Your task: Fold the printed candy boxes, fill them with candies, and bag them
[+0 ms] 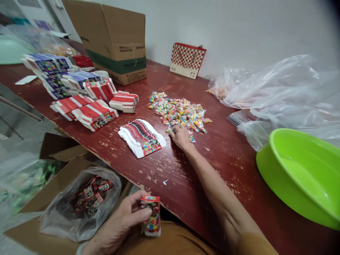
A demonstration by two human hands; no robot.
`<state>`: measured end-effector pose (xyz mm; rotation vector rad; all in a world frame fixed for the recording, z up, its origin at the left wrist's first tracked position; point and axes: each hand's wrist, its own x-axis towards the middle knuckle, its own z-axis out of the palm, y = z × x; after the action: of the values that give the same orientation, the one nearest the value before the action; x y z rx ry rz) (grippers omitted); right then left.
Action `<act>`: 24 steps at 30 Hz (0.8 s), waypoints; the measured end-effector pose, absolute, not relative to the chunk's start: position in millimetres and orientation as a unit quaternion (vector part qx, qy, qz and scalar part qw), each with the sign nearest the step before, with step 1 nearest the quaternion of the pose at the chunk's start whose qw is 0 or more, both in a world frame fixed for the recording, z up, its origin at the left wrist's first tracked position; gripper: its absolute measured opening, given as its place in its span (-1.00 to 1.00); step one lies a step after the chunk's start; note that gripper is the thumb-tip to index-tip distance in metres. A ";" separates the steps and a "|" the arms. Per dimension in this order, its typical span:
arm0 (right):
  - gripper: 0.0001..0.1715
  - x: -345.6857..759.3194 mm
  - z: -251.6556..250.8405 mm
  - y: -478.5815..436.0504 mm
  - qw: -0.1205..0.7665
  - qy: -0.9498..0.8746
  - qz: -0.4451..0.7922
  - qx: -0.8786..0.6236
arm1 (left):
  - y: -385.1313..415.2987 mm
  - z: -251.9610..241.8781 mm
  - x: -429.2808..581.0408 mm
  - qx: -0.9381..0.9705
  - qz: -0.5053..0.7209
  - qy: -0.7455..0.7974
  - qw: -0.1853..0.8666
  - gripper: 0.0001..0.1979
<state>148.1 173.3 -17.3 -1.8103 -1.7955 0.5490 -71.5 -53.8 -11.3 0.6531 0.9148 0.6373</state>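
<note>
My left hand [134, 212] is closed around a small red and black candy box [152, 217], held upright in front of my lap at the table's edge. My right hand [181, 136] reaches across the table to the near edge of a pile of wrapped candies [183, 111]. Its fingers curl down among the little clear packets, and whatever they pinch is hidden. Just left of that hand lies a fanned stack of flat printed cartons [142, 138], red, black and white.
Bundles of red cartons [97, 115] and blue cartons [55, 67] stand at the left. A cardboard box [117, 42] and a checked gift bag [187, 60] are behind. At right are a green basin [276, 177] and plastic bags [287, 88]. Below left, a lined carton holds filled boxes [92, 194].
</note>
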 end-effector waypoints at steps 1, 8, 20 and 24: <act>-0.85 148.9 -18.9 171.8 0.262 -0.663 0.203 -0.672 | -50.9 -13.7 -84.2 0.335 0.283 0.437 0.785 -0.68; -0.83 163.4 -13.7 139.9 0.311 -0.637 0.282 -0.647 | -32.4 -19.9 -143.9 0.467 0.040 0.496 0.731 -0.63; -0.74 134.0 15.4 20.9 0.417 -0.618 0.539 -0.392 | -14.8 6.5 -88.1 0.422 0.314 0.438 0.729 -0.49; -0.81 131.2 16.0 23.4 0.432 -0.627 0.505 -0.407 | -17.8 10.8 -77.5 0.477 0.262 0.403 0.736 -0.53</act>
<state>131.2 23.4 16.0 -1.0143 -1.5624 1.2597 -77.5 -17.8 10.8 1.0478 0.8843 0.5755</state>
